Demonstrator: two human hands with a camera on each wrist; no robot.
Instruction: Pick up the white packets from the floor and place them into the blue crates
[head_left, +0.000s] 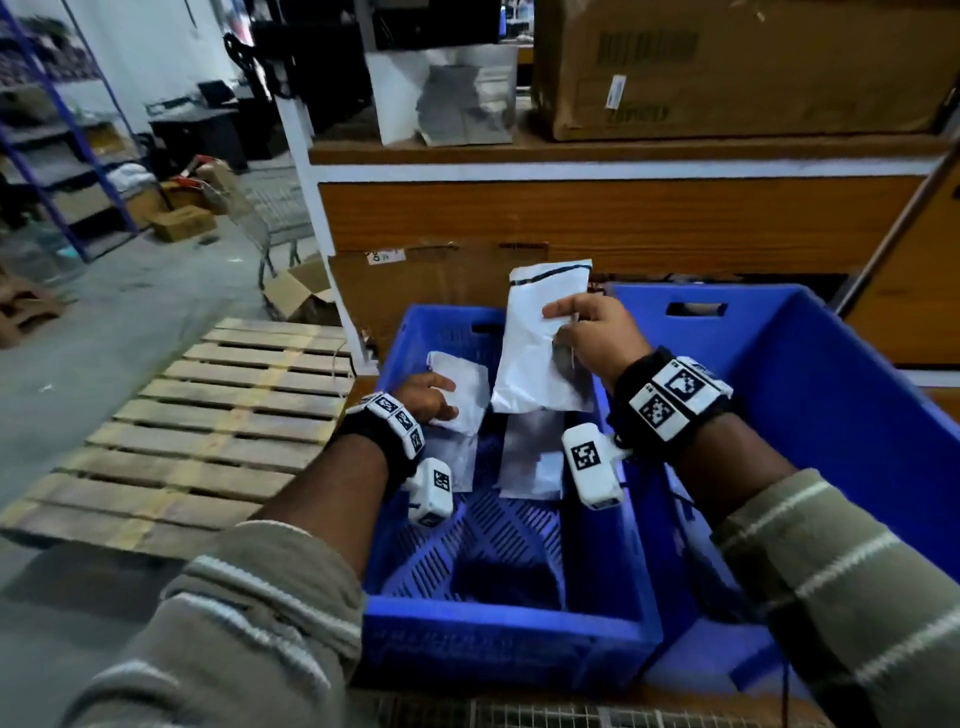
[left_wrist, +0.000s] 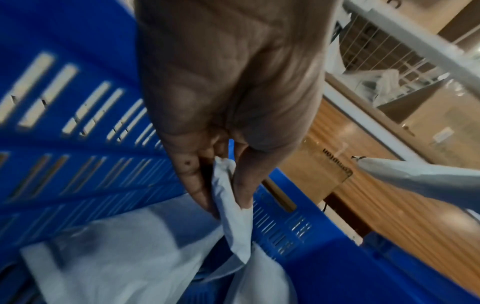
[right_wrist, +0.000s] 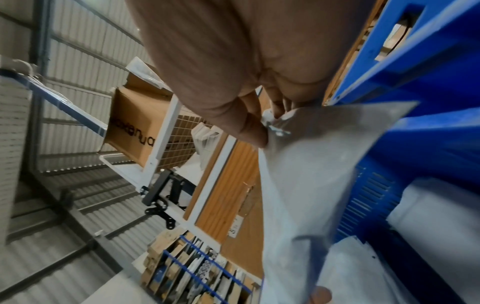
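Note:
Two blue crates stand side by side: the left crate (head_left: 498, 631) holds white packets (head_left: 530, 467) on its slatted floor, the right crate (head_left: 831, 395) is seen only in part. My left hand (head_left: 428, 400) is low inside the left crate and pinches a small white packet (head_left: 465, 392) between thumb and fingers; the left wrist view shows that small packet (left_wrist: 233, 205) in the pinch. My right hand (head_left: 587, 332) holds a long white packet (head_left: 540, 343) upright above the left crate's far end. In the right wrist view the thumb presses that long packet (right_wrist: 311, 174).
A wooden pallet (head_left: 208, 431) lies on the grey floor left of the crates. Behind them stands a wooden counter (head_left: 597, 218) with a large cardboard box (head_left: 743, 62) on top. Flat cardboard (head_left: 415, 280) leans against it. Blue shelving (head_left: 67, 130) lines the far left.

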